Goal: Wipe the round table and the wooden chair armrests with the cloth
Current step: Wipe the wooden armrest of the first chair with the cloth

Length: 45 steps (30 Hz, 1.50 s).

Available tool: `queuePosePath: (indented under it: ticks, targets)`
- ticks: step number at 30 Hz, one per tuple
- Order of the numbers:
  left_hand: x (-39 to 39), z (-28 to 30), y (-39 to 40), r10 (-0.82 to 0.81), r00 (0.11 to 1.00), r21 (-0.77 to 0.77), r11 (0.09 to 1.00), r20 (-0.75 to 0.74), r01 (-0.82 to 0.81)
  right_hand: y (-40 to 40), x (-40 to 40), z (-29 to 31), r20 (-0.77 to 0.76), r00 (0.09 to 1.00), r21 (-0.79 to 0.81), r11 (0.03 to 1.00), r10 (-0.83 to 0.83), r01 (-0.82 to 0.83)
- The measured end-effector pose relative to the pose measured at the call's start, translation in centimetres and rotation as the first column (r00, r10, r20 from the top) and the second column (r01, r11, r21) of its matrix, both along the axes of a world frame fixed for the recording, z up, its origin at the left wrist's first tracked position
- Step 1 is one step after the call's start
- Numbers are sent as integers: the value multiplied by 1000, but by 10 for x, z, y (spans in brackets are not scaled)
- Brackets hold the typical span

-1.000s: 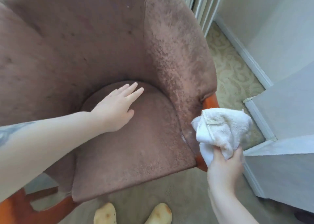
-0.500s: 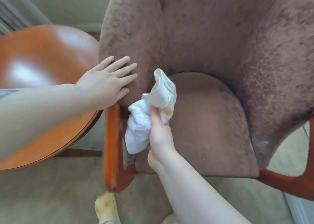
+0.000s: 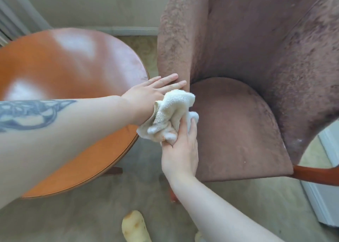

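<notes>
The white terry cloth [image 3: 170,113] is bunched in my right hand [image 3: 180,150], which presses it down where the chair's left wooden armrest runs; the armrest is hidden under the cloth and hand. My left hand [image 3: 150,96] lies flat, fingers spread, against the brown upholstered left side of the chair [image 3: 238,131]. The glossy round orange-brown table [image 3: 64,80] stands to the left, under my left forearm. The right wooden armrest [image 3: 315,174] shows as a reddish bar at the lower right.
Beige carpet [image 3: 91,214] covers the floor, with my slippers [image 3: 134,227] at the bottom edge. A wall and skirting board run behind the table. White furniture or trim [image 3: 326,196] stands at the far right, close to the chair.
The view swung from the chair's right side to its left. My right hand carried the cloth across onto the left armrest. My left hand went from the seat to the chair's left side.
</notes>
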<state>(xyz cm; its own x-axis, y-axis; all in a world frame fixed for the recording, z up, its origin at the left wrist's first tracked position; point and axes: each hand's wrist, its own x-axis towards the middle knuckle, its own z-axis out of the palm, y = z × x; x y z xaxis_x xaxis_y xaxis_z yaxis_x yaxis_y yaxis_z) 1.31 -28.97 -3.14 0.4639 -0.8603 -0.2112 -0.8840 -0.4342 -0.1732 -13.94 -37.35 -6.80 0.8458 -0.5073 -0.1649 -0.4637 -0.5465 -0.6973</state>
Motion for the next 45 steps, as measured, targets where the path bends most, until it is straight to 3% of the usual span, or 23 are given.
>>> queuePosePath:
  ticks: [4, 6, 8, 11, 14, 16, 18, 21, 23, 24, 25, 26, 29, 30, 33, 34, 36, 38, 39, 43, 45]
  targets:
    - [5, -9, 1, -14, 996, -59, 998, -86, 9, 11, -33, -9, 12, 998, -176, 983, 61, -58]
    - [4, -13, 0, 4, 990, -130, 991, -141, -23, 16, -81, -16, -25, 983, -280, 942, 183, -183]
    - [4, -18, 0, 3, 984, -179, 983, -179, -36, 9, -104, -22, -133, 929, -399, 840, 345, -368]
    - [8, -20, 1, -3, 982, -198, 980, -191, -35, -4, -68, -15, -206, 869, -550, 681, 449, -483]
    - [5, -20, 0, 8, 979, -190, 981, -202, -47, -5, -14, -2, -193, 889, -611, 658, 415, -440]
    - [3, -19, -3, 24, 974, -201, 977, -226, -70, -1, -18, -5, -186, 885, -620, 648, 427, -443]
    - [0, -19, -5, 49, 964, -224, 968, -261, -110, -4, -57, -21, -221, 803, -686, 496, 554, -531]
    - [-5, -19, -7, 64, 956, -255, 957, -286, -141, -31, -109, -30, -398, 503, -660, 141, 767, -738]
    - [-9, -19, -9, 96, 953, -250, 953, -286, -171, -47, -100, -19, -485, 347, -633, -48, 803, -773]
    - [-13, -19, -11, 120, 950, -245, 950, -289, -194, -50, -87, -13, -512, 319, -644, -111, 797, -757]
    - [-16, -19, -14, 142, 946, -237, 947, -292, -216, -48, -70, -9, -513, 346, -660, -104, 785, -744]
    - [-18, -18, -16, 160, 943, -227, 946, -293, -231, -41, -56, -7, -490, 414, -670, -28, 767, -742]
    - [-20, -18, -19, 191, 937, -201, 946, -294, -256, -15, -54, -13, -388, 662, -686, 279, 641, -672]
    - [-20, -17, -19, 194, 934, -197, 946, -299, -259, -11, -67, -19, -337, 680, -695, 316, 650, -646]
    - [-20, -17, -17, 171, 942, -207, 949, -289, -236, -22, -104, -32, -222, 599, -688, 311, 769, -655]
    - [-20, -19, -16, 161, 946, -216, 950, -280, -226, -29, -108, -34, -181, 603, -671, 351, 777, -653]
    - [-18, -25, -13, 145, 955, -238, 949, -259, -208, -31, -100, -32, -39, 726, -545, 594, 687, -591]
    - [-15, -29, -12, 114, 961, -254, 950, -253, -180, -15, -74, -26, 97, 909, -280, 888, 405, -365]
    - [-12, -30, -12, 87, 966, -266, 952, -244, -153, -6, -60, -22, 125, 962, -144, 964, 242, -223]
    - [4, -33, -1, -32, 991, -280, 960, -133, -6, 10, -60, -31, 219, 966, 186, 978, -135, 95]
    - [12, -33, 2, -112, 987, -264, 961, -112, 78, 11, -89, -36, 71, 916, 399, 853, -395, 337]
